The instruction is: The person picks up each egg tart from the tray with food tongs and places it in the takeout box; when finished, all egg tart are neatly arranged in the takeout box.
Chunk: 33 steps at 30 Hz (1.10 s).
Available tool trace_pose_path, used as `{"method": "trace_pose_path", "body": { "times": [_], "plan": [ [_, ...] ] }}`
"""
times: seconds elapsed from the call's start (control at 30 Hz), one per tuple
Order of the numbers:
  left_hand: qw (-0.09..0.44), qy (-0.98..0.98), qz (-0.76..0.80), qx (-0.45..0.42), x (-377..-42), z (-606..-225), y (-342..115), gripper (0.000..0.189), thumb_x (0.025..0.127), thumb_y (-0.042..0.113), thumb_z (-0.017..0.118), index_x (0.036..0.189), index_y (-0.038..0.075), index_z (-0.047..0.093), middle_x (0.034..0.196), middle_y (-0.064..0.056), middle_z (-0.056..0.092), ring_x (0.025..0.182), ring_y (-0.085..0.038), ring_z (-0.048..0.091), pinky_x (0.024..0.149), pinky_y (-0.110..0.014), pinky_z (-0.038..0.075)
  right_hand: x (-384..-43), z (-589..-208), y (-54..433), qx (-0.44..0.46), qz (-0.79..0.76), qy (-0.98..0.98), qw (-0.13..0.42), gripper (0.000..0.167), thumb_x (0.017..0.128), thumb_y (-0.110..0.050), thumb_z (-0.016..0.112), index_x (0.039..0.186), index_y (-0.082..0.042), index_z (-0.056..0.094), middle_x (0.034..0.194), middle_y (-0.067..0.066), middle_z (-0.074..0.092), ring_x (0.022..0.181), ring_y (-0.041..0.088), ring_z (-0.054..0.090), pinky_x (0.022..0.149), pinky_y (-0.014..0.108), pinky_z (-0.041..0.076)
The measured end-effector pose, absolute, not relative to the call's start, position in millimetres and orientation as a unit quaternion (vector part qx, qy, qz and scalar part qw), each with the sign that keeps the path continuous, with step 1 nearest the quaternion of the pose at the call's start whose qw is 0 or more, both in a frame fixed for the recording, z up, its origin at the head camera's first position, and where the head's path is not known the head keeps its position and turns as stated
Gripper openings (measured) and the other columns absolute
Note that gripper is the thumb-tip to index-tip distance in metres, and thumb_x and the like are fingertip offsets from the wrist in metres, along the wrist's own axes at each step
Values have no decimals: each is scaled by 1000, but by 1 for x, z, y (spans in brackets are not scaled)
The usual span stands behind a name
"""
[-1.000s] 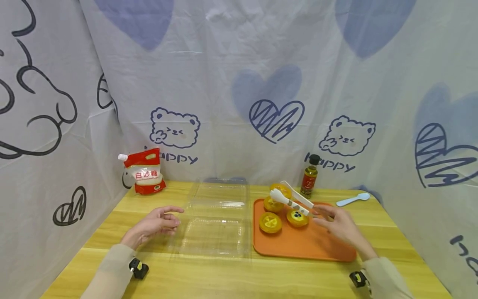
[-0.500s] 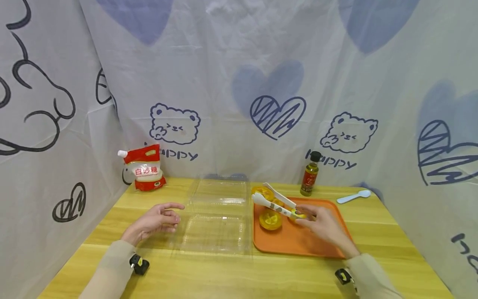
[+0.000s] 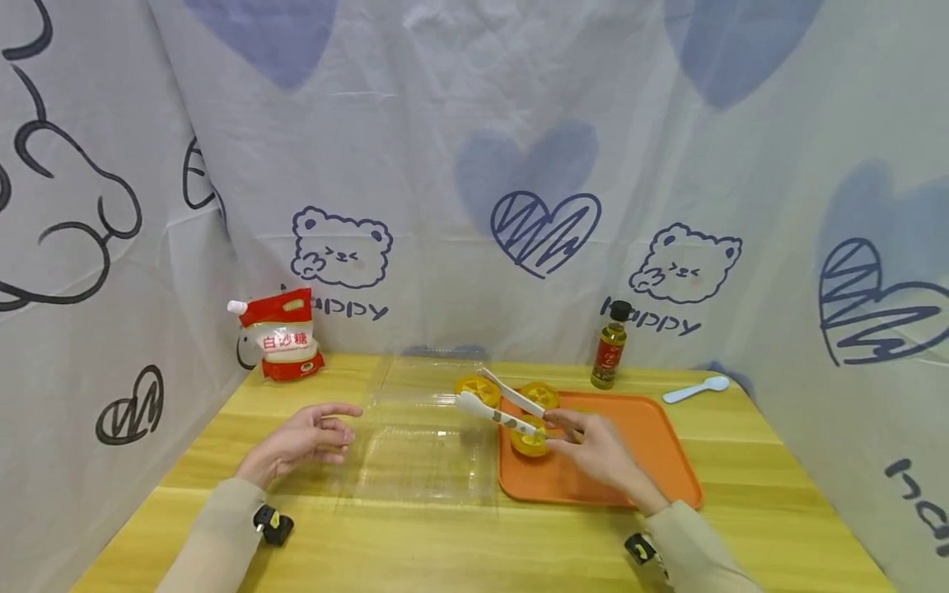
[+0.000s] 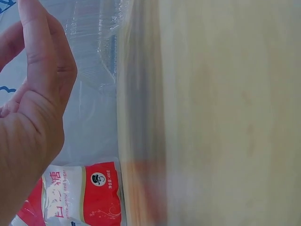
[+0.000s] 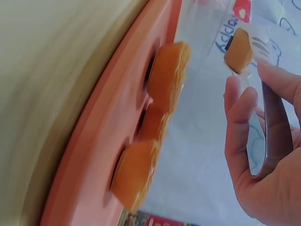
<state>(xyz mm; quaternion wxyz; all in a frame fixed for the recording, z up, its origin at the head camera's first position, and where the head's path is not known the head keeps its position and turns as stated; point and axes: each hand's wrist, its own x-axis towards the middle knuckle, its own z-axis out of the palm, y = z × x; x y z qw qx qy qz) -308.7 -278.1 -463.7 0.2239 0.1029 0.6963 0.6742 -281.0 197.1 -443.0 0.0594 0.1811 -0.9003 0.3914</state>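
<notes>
My right hand (image 3: 596, 453) grips a pair of tongs (image 3: 498, 416) with pale heads and a metal body (image 5: 277, 129). Between the tong tips hangs a yellow egg tart (image 3: 477, 389), raised over the right side of a clear plastic clamshell box (image 3: 423, 469). More tarts sit on the orange tray (image 3: 645, 478): one tart (image 3: 539, 394) at the back, another tart (image 3: 525, 445) nearer, and a third largely hidden by my right hand in the head view. At the box's left edge my left hand (image 3: 307, 436) holds nothing, its fingers loosely bent.
A red and white bag of sugar (image 3: 287, 336) stands at the back left. Behind the tray is a small bottle (image 3: 610, 350) with a black cap, and a pale blue spoon (image 3: 695, 389) lies to its right. A printed curtain (image 3: 445, 263) hangs behind the table.
My right hand has moved left, carrying the tongs and the tart from over the tray to the box's right side. My left hand has stayed in place.
</notes>
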Motion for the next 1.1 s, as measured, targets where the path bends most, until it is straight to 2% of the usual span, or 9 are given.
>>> {"method": "trace_pose_path", "body": {
  "times": [0.3, 0.43, 0.63, 0.8, 0.93, 1.03, 1.1],
  "plan": [
    [228, 697, 673, 95, -305, -469, -278, 66, 92, 3, 65, 146, -8, 29, 99, -9, 65, 80, -17, 66, 76, -33, 62, -280, -447, 174, 188, 397, -898, 33, 39, 85, -23, 77, 122, -13, 69, 79, -5, 63, 61, 12, 47, 48, 19, 33],
    [227, 697, 674, 93, -305, -468, -278, 66, 91, 3, 66, 146, -8, 30, 99, -8, 65, 80, -16, 66, 75, -32, 62, -280, -445, 165, 193, 402, -895, 20, 38, 86, -21, 76, 123, -13, 68, 80, -1, 64, 61, 13, 46, 48, 19, 33],
    [228, 696, 674, 98, -305, -466, -276, 64, 91, 3, 65, 145, -7, 32, 99, -8, 65, 82, -17, 66, 75, -31, 62, -281, -443, 153, 219, 385, -896, 27, 39, 88, -22, 74, 126, -17, 67, 104, 0, 74, 74, 11, 55, 58, 21, 42],
    [227, 698, 671, 99, -306, -464, -276, 65, 91, 2, 65, 145, -8, 31, 99, -8, 65, 81, -17, 66, 75, -32, 62, -283, -444, 145, 242, 357, -901, 38, 38, 89, -24, 72, 126, -17, 67, 108, 3, 74, 79, 7, 61, 63, 23, 47],
    [225, 701, 670, 94, -307, -464, -276, 67, 90, 2, 66, 146, -7, 30, 99, -8, 65, 82, -18, 66, 75, -32, 62, -285, -444, 139, 259, 353, -898, 37, 37, 90, -23, 71, 126, -16, 67, 110, 4, 74, 89, 16, 66, 75, 34, 54],
    [222, 705, 667, 93, -308, -464, -276, 67, 90, 3, 67, 146, -7, 30, 99, -9, 65, 82, -19, 66, 76, -33, 62, -287, -443, 135, 273, 347, -897, 31, 39, 91, -24, 70, 128, -15, 65, 113, 4, 73, 100, 23, 67, 85, 43, 56],
    [222, 706, 667, 89, -309, -464, -276, 67, 90, 3, 67, 146, -7, 31, 99, -8, 65, 82, -19, 66, 76, -34, 62, -288, -442, 132, 281, 333, -900, 27, 40, 92, -25, 70, 130, -16, 64, 115, 3, 72, 103, 23, 67, 86, 44, 55]
  ]
}}
